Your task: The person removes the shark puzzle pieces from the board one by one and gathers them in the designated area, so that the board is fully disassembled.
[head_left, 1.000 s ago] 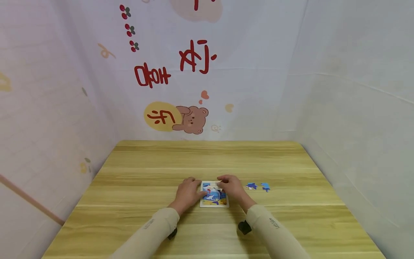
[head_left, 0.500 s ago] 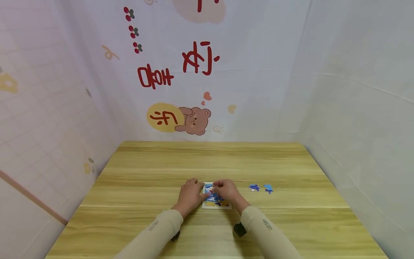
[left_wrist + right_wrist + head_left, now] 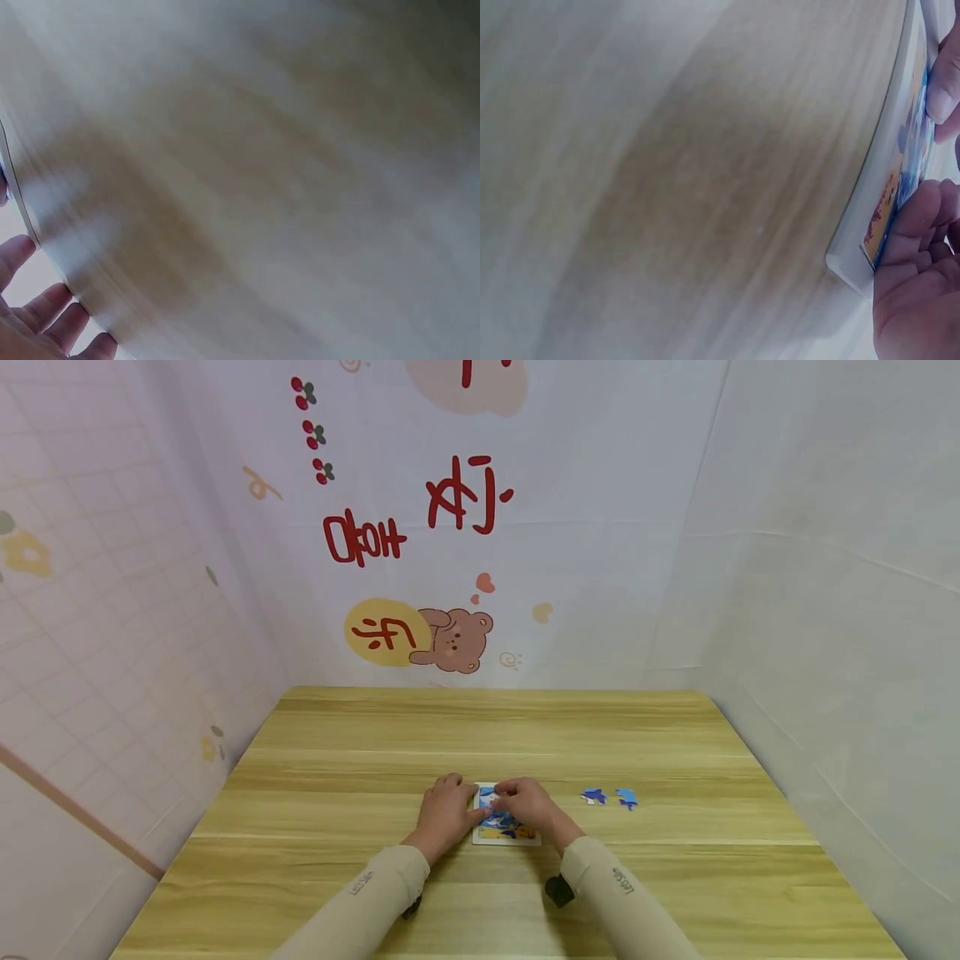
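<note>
In the head view a small jigsaw puzzle board (image 3: 507,841) with a white rim and a blue sea picture lies flat on the table. My left hand (image 3: 445,810) rests along its left edge, thumb over the picture; the left wrist view shows its spread fingertips (image 3: 67,319) on the table. Over the board's upper right, my right hand (image 3: 528,804) has thumb and fingers bent together at a puzzle piece, mostly hidden by them. The right wrist view shows this hand (image 3: 919,277) low against the board, its fingers curled.
Two loose puzzle pieces lie right of the board: a purple-blue one (image 3: 594,796) and a light blue one (image 3: 627,798). The wood-grain table (image 3: 480,727) meets a white printed cloth (image 3: 600,568) at the back, with cloth at both sides too.
My right hand has moved left and settled lower over the board; the white patch under its fingers no longer shows. The left hand stays at the board's edge. The view has shifted slightly.
</note>
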`<state>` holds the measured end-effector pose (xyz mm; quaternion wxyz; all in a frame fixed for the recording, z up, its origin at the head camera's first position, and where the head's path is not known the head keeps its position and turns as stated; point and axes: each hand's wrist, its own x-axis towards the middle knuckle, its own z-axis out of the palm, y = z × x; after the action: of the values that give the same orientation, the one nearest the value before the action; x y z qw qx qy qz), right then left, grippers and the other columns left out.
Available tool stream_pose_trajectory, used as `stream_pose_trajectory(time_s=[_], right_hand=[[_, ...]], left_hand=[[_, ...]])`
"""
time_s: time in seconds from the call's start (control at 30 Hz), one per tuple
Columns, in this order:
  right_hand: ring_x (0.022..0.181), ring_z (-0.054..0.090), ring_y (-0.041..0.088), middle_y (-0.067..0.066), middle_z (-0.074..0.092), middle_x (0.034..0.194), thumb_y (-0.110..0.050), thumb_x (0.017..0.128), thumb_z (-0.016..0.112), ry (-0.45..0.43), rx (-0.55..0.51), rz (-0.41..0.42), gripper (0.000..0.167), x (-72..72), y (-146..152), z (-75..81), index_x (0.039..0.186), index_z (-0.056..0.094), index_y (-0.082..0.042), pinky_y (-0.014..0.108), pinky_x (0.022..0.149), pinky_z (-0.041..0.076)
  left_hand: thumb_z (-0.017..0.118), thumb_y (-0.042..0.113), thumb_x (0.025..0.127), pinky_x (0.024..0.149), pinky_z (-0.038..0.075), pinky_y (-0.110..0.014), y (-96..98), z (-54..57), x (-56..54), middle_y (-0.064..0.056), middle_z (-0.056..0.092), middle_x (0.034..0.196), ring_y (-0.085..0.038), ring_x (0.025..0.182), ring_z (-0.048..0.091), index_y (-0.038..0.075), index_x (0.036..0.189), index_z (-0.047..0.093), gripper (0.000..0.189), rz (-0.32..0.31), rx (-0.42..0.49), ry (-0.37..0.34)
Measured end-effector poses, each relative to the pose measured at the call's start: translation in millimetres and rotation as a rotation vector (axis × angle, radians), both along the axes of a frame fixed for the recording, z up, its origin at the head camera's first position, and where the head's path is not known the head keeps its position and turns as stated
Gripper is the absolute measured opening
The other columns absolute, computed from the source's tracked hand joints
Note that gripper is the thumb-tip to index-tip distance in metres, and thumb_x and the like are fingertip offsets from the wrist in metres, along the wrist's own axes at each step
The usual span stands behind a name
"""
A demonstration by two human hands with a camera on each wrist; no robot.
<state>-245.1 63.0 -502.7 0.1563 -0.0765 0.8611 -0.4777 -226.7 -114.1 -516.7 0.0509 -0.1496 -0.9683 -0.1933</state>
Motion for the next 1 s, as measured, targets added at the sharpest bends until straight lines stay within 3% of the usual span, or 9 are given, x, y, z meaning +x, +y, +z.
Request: stream_pose_trajectory(time_s=[0.4,0.6,0.73,1.0], right_hand=[[0.110,0.063,0.026,0.014,0.068,0.117,-0.010,0.094,0.067,-0.017,-0.071,-0.066,0.033,0.6,-1.0,0.0,0.125,0.066,0.002,0.045,0.095,0.049],[0.083,0.065,0.017,0.008,0.071,0.102,-0.004,0.094,0.066,-0.017,-0.105,-0.074,0.031,-2.2,-1.2,-0.2,0.123,0.065,0.003,0.033,0.074,0.054],[0.068,0.063,0.016,0.007,0.071,0.094,-0.003,0.094,0.066,-0.008,-0.112,-0.073,0.027,-4.4,-2.2,-2.3,0.120,0.066,0.004,0.028,0.061,0.051],[0.063,0.060,0.016,0.005,0.068,0.086,-0.001,0.093,0.065,0.025,-0.089,-0.078,0.033,-6.7,-5.1,-5.1,0.126,0.064,0.003,0.028,0.058,0.047]], left_hand=[[0.075,0.041,0.087,0.086,0.047,-0.057,-1.0,-1.9,-0.5,-0.019,0.061,0.119,-0.039,0.110,0.056,0.007,0.118,0.073,0.046,0.005,0.014,0.017],[0.075,0.041,0.086,0.087,0.046,-0.057,0.0,-2.0,-1.3,-0.019,0.061,0.119,-0.039,0.110,0.055,0.007,0.119,0.073,0.047,0.007,0.006,0.006],[0.075,0.042,0.087,0.086,0.046,-0.056,0.7,-0.1,-0.7,-0.017,0.061,0.117,-0.037,0.109,0.055,0.009,0.119,0.073,0.046,0.008,-0.009,-0.010],[0.075,0.043,0.087,0.089,0.045,-0.057,0.9,2.3,0.7,-0.016,0.061,0.118,-0.037,0.111,0.055,0.009,0.119,0.073,0.047,0.018,-0.013,-0.033]])
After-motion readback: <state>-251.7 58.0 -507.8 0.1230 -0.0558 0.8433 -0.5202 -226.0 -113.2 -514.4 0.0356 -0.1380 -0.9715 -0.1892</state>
